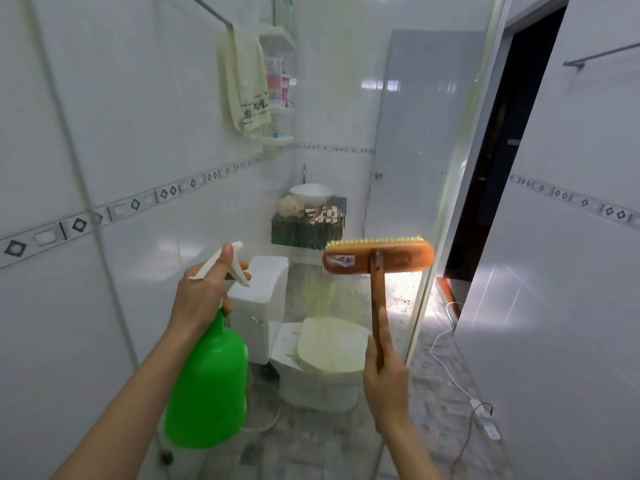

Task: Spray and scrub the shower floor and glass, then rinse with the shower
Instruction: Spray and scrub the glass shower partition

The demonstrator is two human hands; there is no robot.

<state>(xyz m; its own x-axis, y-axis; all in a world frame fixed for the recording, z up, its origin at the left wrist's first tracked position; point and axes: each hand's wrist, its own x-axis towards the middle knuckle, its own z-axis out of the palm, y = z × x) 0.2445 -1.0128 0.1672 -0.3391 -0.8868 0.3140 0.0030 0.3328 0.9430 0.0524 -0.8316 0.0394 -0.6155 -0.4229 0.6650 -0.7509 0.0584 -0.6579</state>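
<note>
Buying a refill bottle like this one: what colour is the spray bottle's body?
Bright green, with a white trigger head; the spray bottle shows in the head view.

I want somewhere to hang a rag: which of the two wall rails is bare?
The rail on the right wall, beside the dark doorway. The left wall's rail carries a cream towel.

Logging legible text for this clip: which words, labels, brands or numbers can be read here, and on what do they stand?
No text here can be read.
The sticker on the brush is blurred and unreadable.
The dark marks on the towel are too small to tell whether they are lettering.
The labels on the shelf bottles are too blurred to read.
The spray bottle shows no label.
</note>
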